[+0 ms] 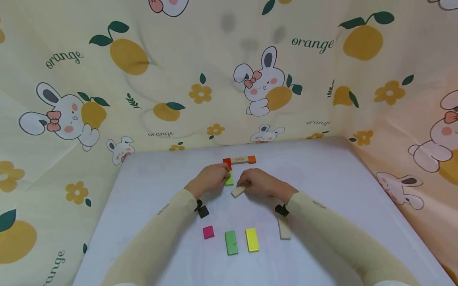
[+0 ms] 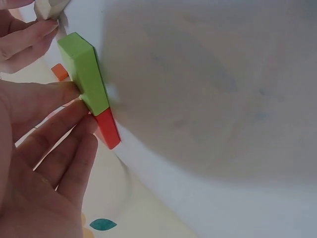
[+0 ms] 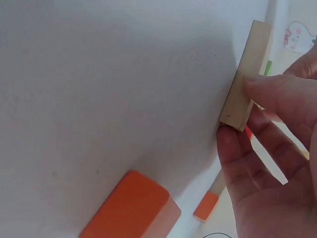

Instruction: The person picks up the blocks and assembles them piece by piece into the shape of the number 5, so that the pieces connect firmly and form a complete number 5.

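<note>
My left hand [image 1: 211, 178] is at the far part of the table, its fingertips touching the side of a light green block [image 2: 89, 74] where it meets a red block [image 2: 108, 129]. The fingers look fairly straight in the left wrist view. My right hand [image 1: 261, 182] pinches a plain wooden block [image 3: 247, 74] between thumb and fingers, near the light green block's right side. Joined to the red block is a wooden block with markings [image 1: 239, 160], and an orange block [image 1: 252, 159] sits at its right end.
Nearer me lie a magenta cube [image 1: 208, 232], a green block [image 1: 231, 242], a yellow block [image 1: 252, 240] and another wooden block [image 1: 284, 229]. Another orange block [image 3: 131, 208] lies below my right hand. A patterned cloth [image 1: 214, 59] stands behind the white table [image 1: 161, 238].
</note>
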A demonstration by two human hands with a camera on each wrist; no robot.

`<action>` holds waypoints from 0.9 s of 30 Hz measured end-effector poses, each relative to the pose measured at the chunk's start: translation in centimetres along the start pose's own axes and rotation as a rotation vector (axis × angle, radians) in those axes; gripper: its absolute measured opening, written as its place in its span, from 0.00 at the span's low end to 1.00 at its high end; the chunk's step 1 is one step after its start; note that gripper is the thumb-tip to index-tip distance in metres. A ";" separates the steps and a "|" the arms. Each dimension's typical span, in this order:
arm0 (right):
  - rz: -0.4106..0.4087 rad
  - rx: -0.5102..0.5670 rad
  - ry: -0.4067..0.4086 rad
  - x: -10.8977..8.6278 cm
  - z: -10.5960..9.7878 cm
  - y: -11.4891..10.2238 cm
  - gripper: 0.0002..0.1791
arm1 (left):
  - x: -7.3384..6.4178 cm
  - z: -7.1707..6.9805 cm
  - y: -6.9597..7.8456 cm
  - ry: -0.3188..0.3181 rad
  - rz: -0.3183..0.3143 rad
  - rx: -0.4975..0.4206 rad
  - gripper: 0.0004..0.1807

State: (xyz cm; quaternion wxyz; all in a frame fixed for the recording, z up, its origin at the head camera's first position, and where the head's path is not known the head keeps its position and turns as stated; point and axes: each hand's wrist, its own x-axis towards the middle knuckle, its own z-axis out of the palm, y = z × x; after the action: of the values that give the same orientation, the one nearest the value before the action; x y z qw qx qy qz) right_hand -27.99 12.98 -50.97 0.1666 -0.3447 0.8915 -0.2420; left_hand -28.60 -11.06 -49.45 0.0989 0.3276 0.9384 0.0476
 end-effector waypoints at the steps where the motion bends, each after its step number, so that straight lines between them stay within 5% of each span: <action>1: -0.010 -0.007 0.006 0.0 0.1 0.0 0.16 | 0.0 0.0 0.0 0.008 0.003 0.008 0.13; 11: -0.029 -0.001 0.083 -0.9 -0.9 -0.1 0.13 | -0.2 -0.2 0.2 0.028 0.042 0.022 0.12; 27: 0.150 0.026 0.129 0.3 -2.1 0.2 0.16 | 0.1 -0.2 -0.1 -0.003 0.029 0.035 0.11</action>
State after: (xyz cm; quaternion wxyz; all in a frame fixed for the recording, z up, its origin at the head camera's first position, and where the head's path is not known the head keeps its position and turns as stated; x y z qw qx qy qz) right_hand -29.29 13.58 -49.33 0.1310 -0.2585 0.9205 -0.2622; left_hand -28.76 -11.04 -49.27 0.0938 0.3428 0.9342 0.0321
